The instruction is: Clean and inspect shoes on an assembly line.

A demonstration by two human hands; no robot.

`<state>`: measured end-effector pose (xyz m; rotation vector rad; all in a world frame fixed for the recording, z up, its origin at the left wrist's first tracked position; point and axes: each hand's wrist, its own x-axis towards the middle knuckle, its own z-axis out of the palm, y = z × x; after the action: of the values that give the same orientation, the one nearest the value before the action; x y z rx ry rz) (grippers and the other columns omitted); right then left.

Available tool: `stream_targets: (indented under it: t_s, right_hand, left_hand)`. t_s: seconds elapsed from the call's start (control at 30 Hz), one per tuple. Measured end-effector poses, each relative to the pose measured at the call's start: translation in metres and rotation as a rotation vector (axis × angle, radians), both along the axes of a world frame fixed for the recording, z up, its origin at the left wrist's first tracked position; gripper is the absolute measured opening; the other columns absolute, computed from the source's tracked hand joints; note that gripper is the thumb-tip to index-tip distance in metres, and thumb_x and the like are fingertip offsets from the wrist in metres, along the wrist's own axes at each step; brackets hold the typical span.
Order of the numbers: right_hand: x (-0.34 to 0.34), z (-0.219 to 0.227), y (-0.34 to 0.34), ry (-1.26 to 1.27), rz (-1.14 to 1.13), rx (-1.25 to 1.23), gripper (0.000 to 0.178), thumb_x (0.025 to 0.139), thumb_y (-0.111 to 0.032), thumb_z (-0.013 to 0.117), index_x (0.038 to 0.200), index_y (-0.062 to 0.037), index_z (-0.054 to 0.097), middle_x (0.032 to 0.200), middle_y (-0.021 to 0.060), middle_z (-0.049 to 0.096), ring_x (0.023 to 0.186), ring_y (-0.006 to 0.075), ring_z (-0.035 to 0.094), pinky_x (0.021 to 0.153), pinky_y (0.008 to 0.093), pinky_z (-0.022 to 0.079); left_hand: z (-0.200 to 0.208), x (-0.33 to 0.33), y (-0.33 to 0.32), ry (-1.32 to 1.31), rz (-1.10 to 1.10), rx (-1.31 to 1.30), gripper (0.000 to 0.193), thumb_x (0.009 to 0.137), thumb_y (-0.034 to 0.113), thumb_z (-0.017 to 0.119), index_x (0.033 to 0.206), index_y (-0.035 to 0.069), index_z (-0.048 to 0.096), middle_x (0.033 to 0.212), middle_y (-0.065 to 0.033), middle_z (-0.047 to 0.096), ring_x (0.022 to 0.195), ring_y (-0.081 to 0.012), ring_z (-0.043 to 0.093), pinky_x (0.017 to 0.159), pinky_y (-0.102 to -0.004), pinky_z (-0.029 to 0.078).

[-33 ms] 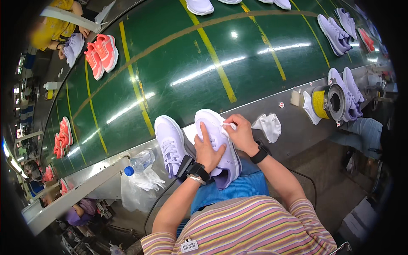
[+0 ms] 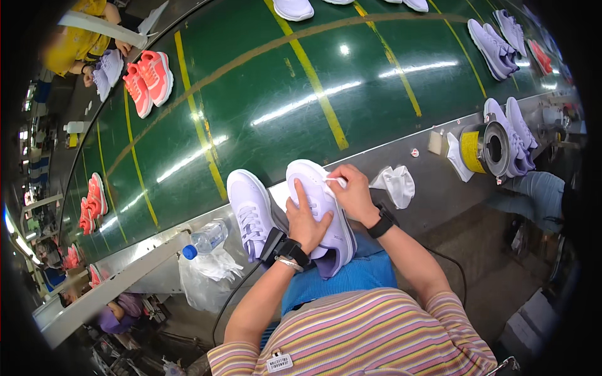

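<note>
My left hand (image 2: 306, 224) is wrapped over a lilac sneaker (image 2: 339, 233), its fingers across the laces and tongue. The toe points away from me, and the heel sits near my lap. In a pinch, my right hand (image 2: 353, 193) holds a small white cloth (image 2: 335, 181) against the right side of the toe. The matching lilac sneaker (image 2: 249, 199) stands just left, partly on the metal ledge, with its laces tied in place. A crumpled white cloth (image 2: 396, 186) lies on the ledge to the right of my right hand.
Beyond the metal ledge (image 2: 426, 182) runs a green conveyor belt (image 2: 269, 94) carrying coral sneakers (image 2: 149, 81) and lilac ones. A plastic bottle (image 2: 210, 237) and plastic bag (image 2: 204, 282) are at left. A round metal can (image 2: 483, 149) stands at right. Other people work nearby.
My right hand has shifted very slightly toward the toe with the white cloth. My left hand and the sneakers stay as they were.
</note>
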<state>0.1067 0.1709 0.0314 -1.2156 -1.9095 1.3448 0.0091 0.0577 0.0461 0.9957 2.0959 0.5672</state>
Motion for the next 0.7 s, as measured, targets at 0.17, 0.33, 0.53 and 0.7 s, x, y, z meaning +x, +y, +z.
stream_targets:
  t_s: [0.17, 0.33, 0.53, 0.7]
  right_hand:
    - [0.016, -0.001, -0.011, 0.012, 0.017, -0.098, 0.009, 0.071, -0.005, 0.065, 0.077, -0.0008, 0.061, 0.076, 0.0115, 0.058, 0.070, 0.0233, 0.057, 0.064, 0.0315, 0.045]
    - [0.009, -0.004, 0.001, 0.031, 0.019, -0.059, 0.010, 0.072, -0.005, 0.067, 0.079, 0.0007, 0.062, 0.074, 0.0096, 0.059, 0.065, 0.0158, 0.055, 0.060, 0.0270, 0.043]
    - [0.020, -0.002, -0.008, 0.024, 0.073, -0.123, 0.009, 0.073, -0.004, 0.066, 0.080, 0.0000, 0.063, 0.076, 0.0090, 0.059, 0.069, 0.0168, 0.057, 0.063, 0.0273, 0.044]
    - [0.006, 0.001, 0.019, 0.078, 0.182, 0.033, 0.006, 0.074, -0.002, 0.060, 0.080, -0.0012, 0.062, 0.080, 0.0121, 0.058, 0.074, 0.0317, 0.058, 0.066, 0.0371, 0.046]
  left_hand:
    - [0.004, -0.004, -0.001, -0.006, 0.017, -0.006, 0.106, 0.071, 0.028, 0.070, 0.143, 0.007, -0.003, 0.121, -0.0428, 0.027, 0.107, -0.0525, 0.038, 0.096, -0.0493, 0.033]
    - [0.005, -0.001, -0.001, -0.010, -0.018, -0.007, 0.106, 0.070, 0.027, 0.070, 0.143, 0.008, -0.004, 0.123, -0.0431, 0.025, 0.109, -0.0528, 0.037, 0.097, -0.0494, 0.032]
    - [0.007, -0.004, -0.005, -0.012, 0.002, 0.007, 0.107, 0.070, 0.026, 0.071, 0.143, 0.007, -0.004, 0.123, -0.0414, 0.026, 0.111, -0.0521, 0.036, 0.098, -0.0478, 0.032]
    - [0.011, 0.000, 0.003, -0.035, 0.002, 0.003, 0.106, 0.069, 0.025, 0.071, 0.143, 0.006, -0.001, 0.122, -0.0410, 0.027, 0.110, -0.0509, 0.036, 0.097, -0.0473, 0.032]
